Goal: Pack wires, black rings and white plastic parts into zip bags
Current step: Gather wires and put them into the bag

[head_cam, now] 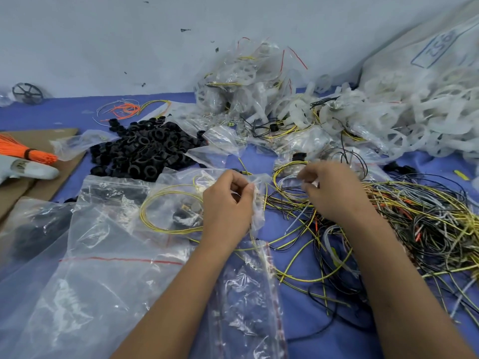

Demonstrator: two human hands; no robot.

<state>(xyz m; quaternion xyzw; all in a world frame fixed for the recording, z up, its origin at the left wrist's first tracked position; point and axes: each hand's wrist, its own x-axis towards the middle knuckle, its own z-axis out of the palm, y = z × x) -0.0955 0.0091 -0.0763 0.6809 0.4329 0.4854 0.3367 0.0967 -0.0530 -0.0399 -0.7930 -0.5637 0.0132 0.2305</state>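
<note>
My left hand (pixel 228 203) pinches the open edge of a clear zip bag (pixel 178 203) that holds a coiled yellow wire and a black ring. My right hand (pixel 334 193) is closed on thin wires at the left edge of a tangled wire pile (pixel 404 224) of yellow, black, white and orange strands. A heap of black rings (pixel 145 149) lies beyond my left hand. White plastic parts (pixel 414 112) are piled at the back right, some inside a large printed sack.
Filled zip bags (pixel 246 81) are stacked against the wall at the back centre. Empty zip bags (pixel 103 268) lie at the front left. An orange wire bundle (pixel 26 151) rests on cardboard (pixel 51 141) at the left. A black spoked wheel (pixel 27 93) stands at the far left.
</note>
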